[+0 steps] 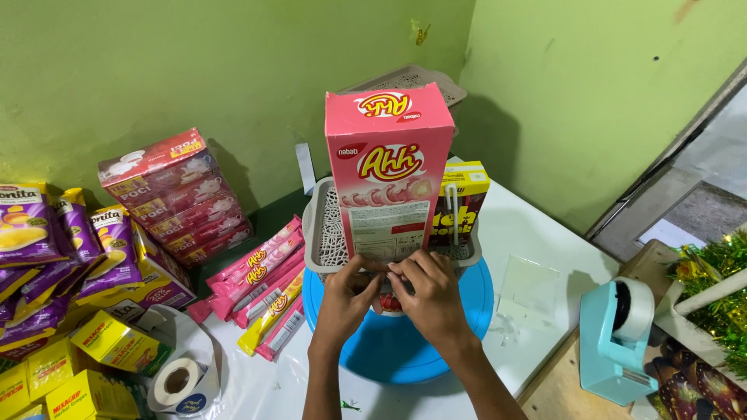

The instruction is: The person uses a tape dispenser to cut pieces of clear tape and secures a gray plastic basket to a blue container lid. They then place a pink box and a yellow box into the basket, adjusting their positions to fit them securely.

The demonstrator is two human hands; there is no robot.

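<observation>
A tall pink snack box (389,171) stands upright in a grey lattice basket (323,229), next to a yellow and brown drink carton (462,204) with a straw. The basket rests on a round blue stand (459,311). My left hand (344,303) and my right hand (428,295) meet at the bottom front edge of the pink box, fingers pinching at something small there, close to a red and white item (389,303) below the basket. What the fingertips pinch is too small to tell.
Stacked red snack boxes (179,198), pink wafer stick packs (261,284), purple chip bags (70,249) and yellow small boxes (85,373) fill the left. A tape roll (177,381) lies front left. A teal tape dispenser (618,334) and green tinsel (720,292) sit right.
</observation>
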